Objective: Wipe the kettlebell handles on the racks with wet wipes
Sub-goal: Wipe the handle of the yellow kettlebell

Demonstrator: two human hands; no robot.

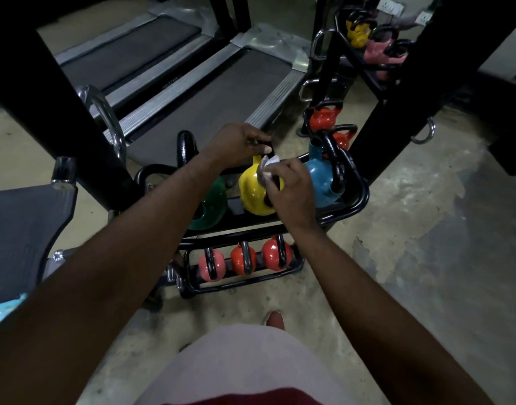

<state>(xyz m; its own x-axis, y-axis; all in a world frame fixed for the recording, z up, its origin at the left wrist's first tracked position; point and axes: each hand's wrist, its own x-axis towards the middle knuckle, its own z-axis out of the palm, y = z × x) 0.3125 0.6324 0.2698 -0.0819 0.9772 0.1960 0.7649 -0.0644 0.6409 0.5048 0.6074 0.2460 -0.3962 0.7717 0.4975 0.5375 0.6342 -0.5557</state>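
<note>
On the top tier of the black tubular rack (360,200), at centre frame, a glossy green kettlebell (214,197) stands left of the glossy yellow kettlebell (252,194). The left hand (239,144) curls over the yellow one's black handle (265,141) from the upper left. Just right and lower, the right hand (291,187) pinches a crumpled white wet wipe (269,166) against the handle's near side. It is the nearer hand, so the stroke likely runs up toward the left hand. A blue kettlebell (319,182) sits farther right.
</note>
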